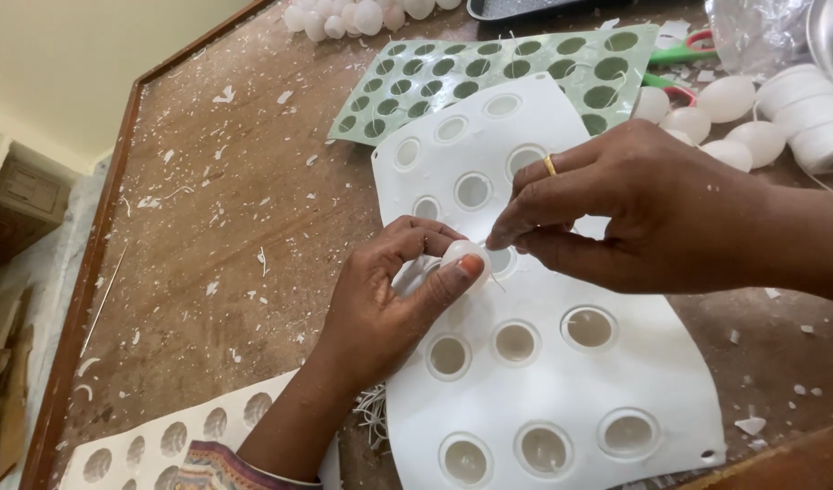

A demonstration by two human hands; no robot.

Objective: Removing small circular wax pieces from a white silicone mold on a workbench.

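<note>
two hands over white mould point(616, 381), left hand point(380, 299) fingers clamped on wax ball point(462, 254), right hand point(652, 209) fingers pinched together beside it

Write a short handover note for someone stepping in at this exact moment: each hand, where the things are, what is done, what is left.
Left hand: fingers hold a small white wax ball above the white mould sheet.
Right hand: fingers pinch a thin wick at the ball.
Done: white balls lie piled by the green mould; more at the table's far edge.
Left: the white mould's visible cavities still look filled.
</note>
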